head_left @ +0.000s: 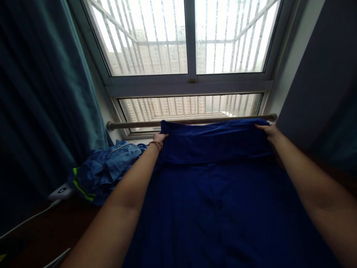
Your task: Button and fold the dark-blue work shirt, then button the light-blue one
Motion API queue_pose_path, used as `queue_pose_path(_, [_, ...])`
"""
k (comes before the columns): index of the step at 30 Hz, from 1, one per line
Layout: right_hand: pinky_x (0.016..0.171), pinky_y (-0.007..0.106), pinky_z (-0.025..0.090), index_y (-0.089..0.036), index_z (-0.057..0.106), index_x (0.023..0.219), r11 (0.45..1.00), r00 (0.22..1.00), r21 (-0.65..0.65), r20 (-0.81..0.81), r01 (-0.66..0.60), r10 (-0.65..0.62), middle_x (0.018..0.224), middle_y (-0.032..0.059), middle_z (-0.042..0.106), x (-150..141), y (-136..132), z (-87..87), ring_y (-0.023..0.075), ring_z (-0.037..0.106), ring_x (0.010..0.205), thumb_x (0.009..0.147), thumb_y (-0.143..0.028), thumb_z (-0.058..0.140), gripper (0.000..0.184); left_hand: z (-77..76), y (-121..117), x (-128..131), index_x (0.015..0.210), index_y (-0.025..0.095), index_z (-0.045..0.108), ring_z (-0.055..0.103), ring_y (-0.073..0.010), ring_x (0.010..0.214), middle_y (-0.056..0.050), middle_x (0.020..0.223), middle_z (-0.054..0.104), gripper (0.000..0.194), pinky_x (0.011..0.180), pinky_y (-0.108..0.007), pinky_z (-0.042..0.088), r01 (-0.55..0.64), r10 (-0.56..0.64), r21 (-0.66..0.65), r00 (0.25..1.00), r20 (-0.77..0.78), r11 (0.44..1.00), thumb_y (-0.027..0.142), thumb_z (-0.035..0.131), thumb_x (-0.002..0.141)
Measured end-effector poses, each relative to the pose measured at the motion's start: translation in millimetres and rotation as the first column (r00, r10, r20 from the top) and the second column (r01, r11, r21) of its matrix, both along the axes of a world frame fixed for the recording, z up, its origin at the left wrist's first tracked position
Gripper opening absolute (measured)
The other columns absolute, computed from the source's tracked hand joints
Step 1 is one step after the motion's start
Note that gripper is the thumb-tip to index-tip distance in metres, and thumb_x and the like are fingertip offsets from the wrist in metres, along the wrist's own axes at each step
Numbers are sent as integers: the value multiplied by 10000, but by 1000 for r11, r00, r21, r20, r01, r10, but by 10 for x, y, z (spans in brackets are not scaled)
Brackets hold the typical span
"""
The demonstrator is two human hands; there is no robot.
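Note:
A pair of wide, deep blue pants (214,193) is stretched out before me, with a broad waistband-like band across the top and a seam down the middle. My left hand (160,138) is closed on the upper left corner of the band; a beaded bracelet circles that wrist. At the opposite upper corner, my right hand (267,131) pinches the band between thumb and fingers. The cloth hangs taut between both hands, wrinkled around the middle seam. Its lower part runs out of view at the bottom.
A rail (134,124) crosses in front of the window (192,88), just beyond the pants. To the left lie crumpled blue clothes (111,167) with a yellow-green trim, beside a white device (61,190) with a cable. A teal curtain (75,104) hangs at the left.

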State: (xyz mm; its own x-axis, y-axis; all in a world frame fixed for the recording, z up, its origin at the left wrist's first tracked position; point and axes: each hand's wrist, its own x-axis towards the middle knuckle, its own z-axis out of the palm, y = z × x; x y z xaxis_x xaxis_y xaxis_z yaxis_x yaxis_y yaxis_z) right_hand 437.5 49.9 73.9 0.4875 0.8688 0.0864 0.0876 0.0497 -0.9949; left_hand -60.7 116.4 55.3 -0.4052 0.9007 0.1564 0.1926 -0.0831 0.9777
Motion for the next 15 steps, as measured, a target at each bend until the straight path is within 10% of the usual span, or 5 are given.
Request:
queue_pose_path(5, [686, 227, 458, -8, 535, 985, 954, 994, 292, -54, -76, 96, 896, 75, 643, -112, -130, 650, 65, 579, 693, 769, -113, 587, 245, 647, -192, -139, 994, 111, 580, 623, -160, 789, -46, 865, 656, 340, 730, -295, 510, 49, -110, 302, 976, 189, 952, 138, 606, 656])
queue_pose_path(8, [684, 248, 467, -26, 572, 938, 904, 981, 397, -44, -156, 189, 970, 96, 631, -34, -548, 742, 103, 595, 739, 689, 16, 601, 254, 660, -697, -229, 993, 125, 589, 613, -198, 865, -49, 896, 656, 368, 806, -349, 491, 219, -351, 489, 916, 195, 844, 156, 632, 629])
queue_pose_path(13, [623, 277, 525, -199, 626, 944, 970, 981, 166, 112, -178, 160, 978, 55, 643, 276, -1629, -113, 210, 618, 786, 521, 11, 684, 475, -32, -1849, -544, 994, 201, 615, 543, -236, 1036, -47, 983, 646, 283, 916, -385, 428, 397, -328, 290, 908, -260, 871, 261, 531, 731])
queue_pose_path(15, [681, 342, 541, -262, 642, 895, 989, 964, -51, 220, -142, 150, 986, 46, 647, 365, -2066, -622, 283, 604, 875, 438, -93, 762, 501, -335, -2290, -715, 1023, 257, 611, 522, -228, 1073, -41, 1000, 647, 301, 927, -403, 410, 482, -347, 4, 637, -689, 876, 309, 413, 803])
